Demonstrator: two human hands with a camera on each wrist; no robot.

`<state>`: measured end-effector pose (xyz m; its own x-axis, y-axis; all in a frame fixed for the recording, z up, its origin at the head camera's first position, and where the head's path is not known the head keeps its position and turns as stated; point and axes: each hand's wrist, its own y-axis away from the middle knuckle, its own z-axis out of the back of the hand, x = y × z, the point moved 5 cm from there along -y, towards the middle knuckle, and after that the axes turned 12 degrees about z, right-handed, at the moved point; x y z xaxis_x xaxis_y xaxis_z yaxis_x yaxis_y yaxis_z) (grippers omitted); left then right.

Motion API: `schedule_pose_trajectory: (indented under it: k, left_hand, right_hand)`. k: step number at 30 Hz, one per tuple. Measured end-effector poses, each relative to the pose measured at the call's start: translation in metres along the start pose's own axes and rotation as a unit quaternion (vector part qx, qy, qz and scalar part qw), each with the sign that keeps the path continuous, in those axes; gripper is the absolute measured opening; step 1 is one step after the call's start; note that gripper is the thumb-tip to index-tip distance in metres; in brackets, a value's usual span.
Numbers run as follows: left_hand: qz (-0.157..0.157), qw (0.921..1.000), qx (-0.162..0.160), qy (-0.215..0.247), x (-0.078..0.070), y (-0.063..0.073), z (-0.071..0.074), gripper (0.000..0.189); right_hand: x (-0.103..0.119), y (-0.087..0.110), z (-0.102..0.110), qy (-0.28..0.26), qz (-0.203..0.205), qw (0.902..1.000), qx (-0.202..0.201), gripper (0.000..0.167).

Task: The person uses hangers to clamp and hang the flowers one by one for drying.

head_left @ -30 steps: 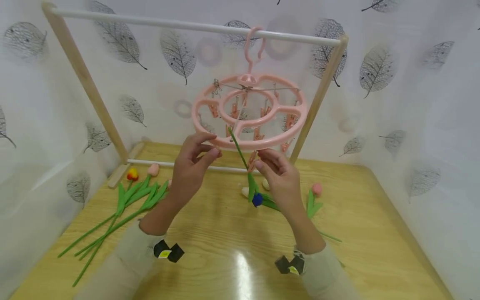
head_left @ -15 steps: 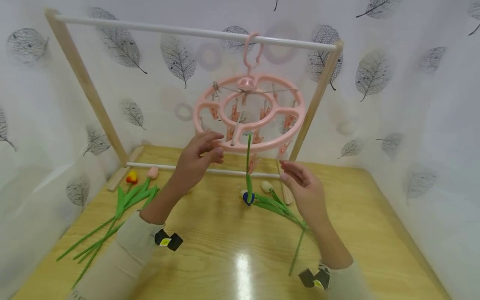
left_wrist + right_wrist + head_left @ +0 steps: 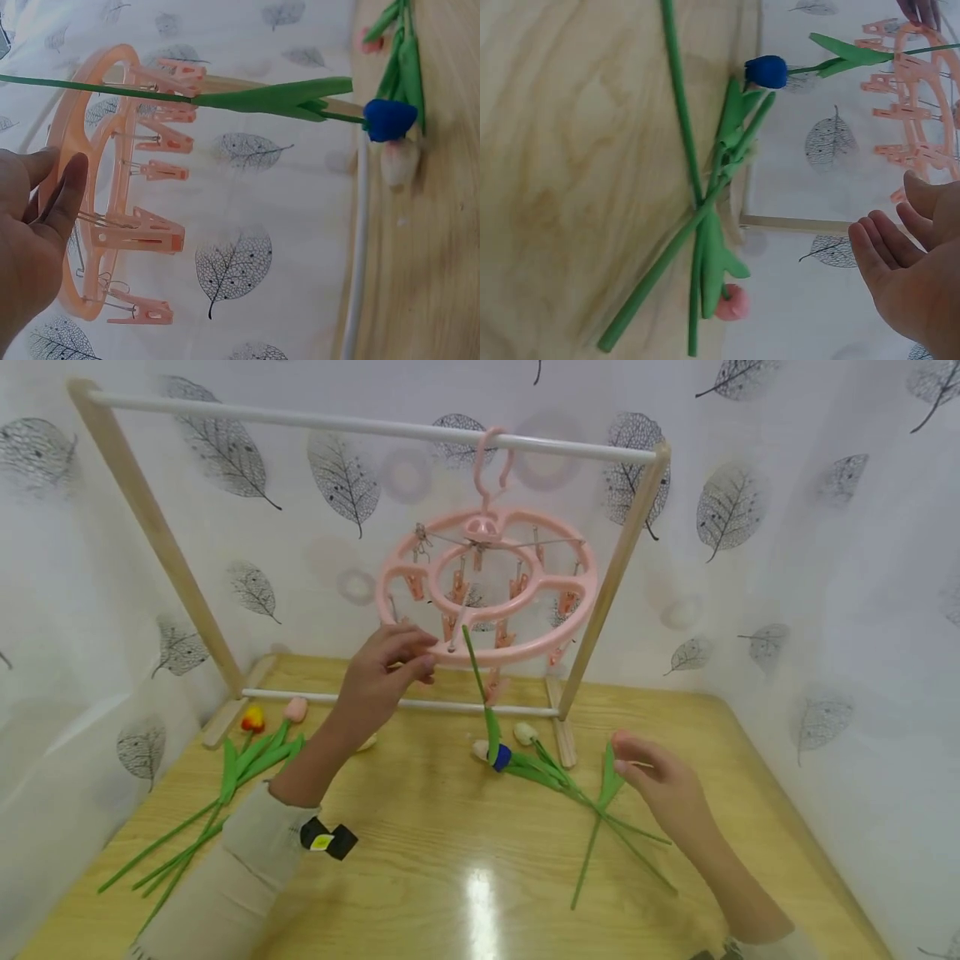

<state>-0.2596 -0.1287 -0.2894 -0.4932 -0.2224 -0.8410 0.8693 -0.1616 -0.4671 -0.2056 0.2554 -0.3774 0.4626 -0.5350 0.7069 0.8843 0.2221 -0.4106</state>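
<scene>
To the left of the left hand [image 3: 381, 675], a red-and-yellow tulip [image 3: 253, 719] and a pale pink tulip [image 3: 296, 710] lie on the table [image 3: 420, 827], not hung. This hand pinches the rim of the pink hanger [image 3: 525, 652]. Between the hands, the blue tulip [image 3: 492, 733] hangs head-down at a clip [image 3: 492, 683]: one flower seems done. Also between, the white tulip [image 3: 526, 733] lies waiting, I judge. The right hand [image 3: 666, 787], fingers relaxed, holds nothing; near it, a rose-pink tulip [image 3: 711, 270] seems left too.

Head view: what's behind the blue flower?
Behind the blue flower, a white flower lies on the table, its left edge showing. Green leaves show to the right. The rest of the white bloom is covered there.
</scene>
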Motion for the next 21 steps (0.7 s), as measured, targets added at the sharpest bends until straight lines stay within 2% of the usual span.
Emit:
schedule_pose_trajectory:
  k: [4,14,21]
  left_hand:
    - [0.006,1.0000,0.002,-0.004,0.001,0.000,0.005,0.024]
    - [0.026,0.9996,0.012,-0.001,0.001,-0.001,0.014,0.025]
    - [0.036,0.9992,0.016,0.003,0.004,-0.003,0.019,0.024]
  right_hand:
    - [-0.011,0.016,-0.003,0.031,-0.040,0.9976,0.048,0.044]
    - [-0.031,0.047,-0.019,0.084,-0.064,0.9881,0.112,0.033]
    - [-0.039,0.056,-0.028,0.097,-0.090,0.9794,0.153,0.034]
